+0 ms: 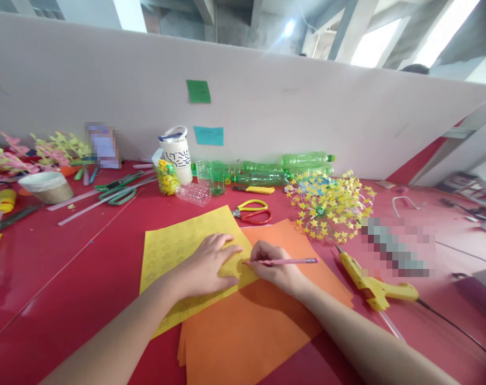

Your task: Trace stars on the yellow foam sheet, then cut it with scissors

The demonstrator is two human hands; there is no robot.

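A yellow sheet of paper (166, 240) lies at an angle, partly over orange sheets (243, 331). Rows of star outlines are drawn on its left part. My left hand (211, 264) rests flat on the yellow sheet with its fingers spread. In my right hand (277, 270) is a pink pencil (295, 261), its tip touching the yellow sheet near its right side. Just beyond the paper lie scissors (255, 211) with one yellow and one red handle.
A yellow glue gun (375, 286) with a cord lies at right, near a bunch of yellow paper stars (331, 208). Green plastic bottles (263, 178), a yellow cutter knife (259, 190) and a white tumbler (181, 158) stand or lie along the partition (267, 107). Green scissors (120, 195) lie left.
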